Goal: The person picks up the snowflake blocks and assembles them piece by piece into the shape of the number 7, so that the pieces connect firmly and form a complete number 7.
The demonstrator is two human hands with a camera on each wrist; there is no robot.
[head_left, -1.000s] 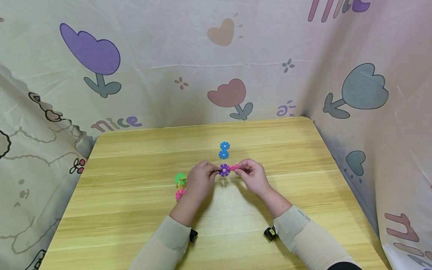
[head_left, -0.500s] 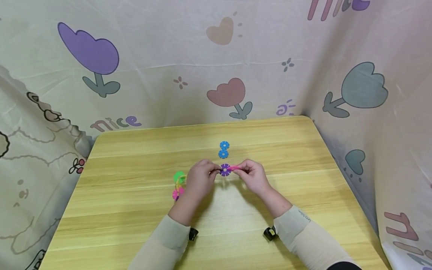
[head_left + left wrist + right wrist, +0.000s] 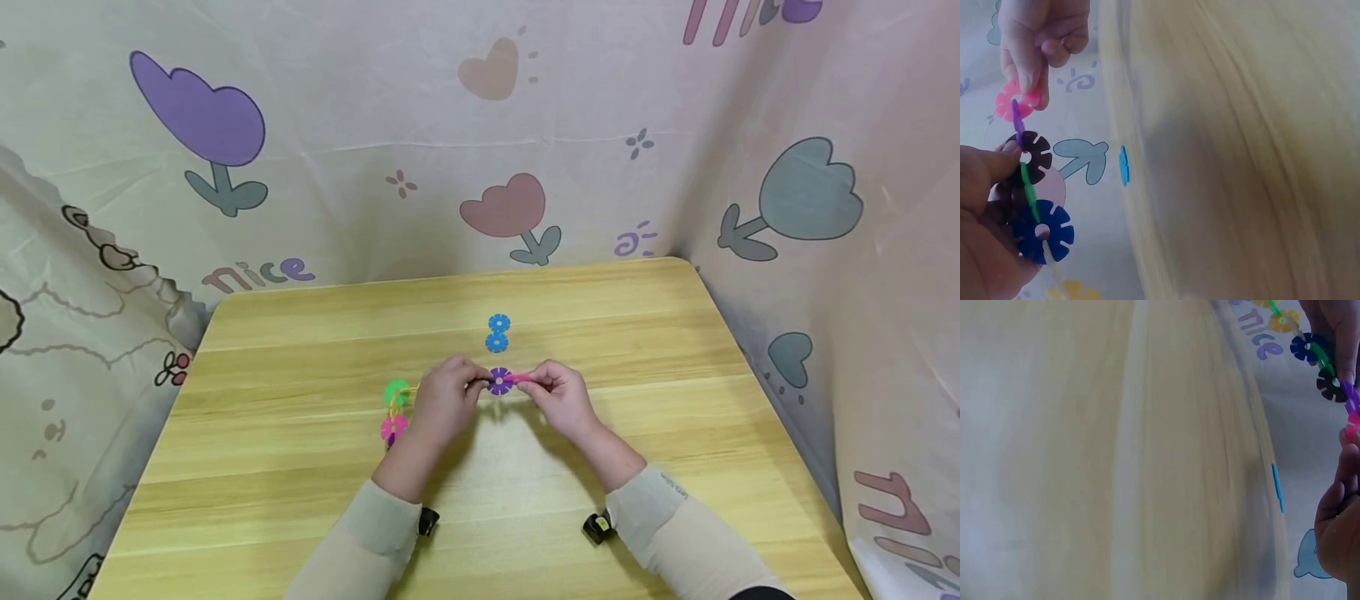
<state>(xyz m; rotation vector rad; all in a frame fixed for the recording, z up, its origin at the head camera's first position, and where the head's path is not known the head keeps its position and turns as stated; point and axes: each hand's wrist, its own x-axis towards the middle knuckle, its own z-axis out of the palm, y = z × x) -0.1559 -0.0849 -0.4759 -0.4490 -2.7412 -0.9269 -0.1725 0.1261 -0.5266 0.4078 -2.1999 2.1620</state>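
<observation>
Above the table, both hands hold a chain of notched plastic snowflake discs. My left hand (image 3: 446,398) pinches a black disc (image 3: 1040,155), with a green disc (image 3: 1030,195) and a dark blue disc (image 3: 1060,236) following it along the chain. Between the hands, a purple disc (image 3: 499,391) joins the black one to a pink disc (image 3: 517,377). That pink disc is pinched by my right hand (image 3: 564,400) between thumb and fingers. The chain's other end, with a bright green disc (image 3: 393,388) and another pink disc (image 3: 389,428), hangs left of my left wrist. My left hand hides part of the chain.
Two blue discs (image 3: 497,342), touching each other, lie on the wooden table (image 3: 637,333) beyond the hands. A printed cloth (image 3: 337,100) hangs behind the table and at its sides. Black wrist cameras (image 3: 597,527) sit by both cuffs.
The chain's hanging end has swung slightly left, showing more of its pink disc. The purple disc and the right hand have shifted a little toward the person. Both hands keep their pinch.
</observation>
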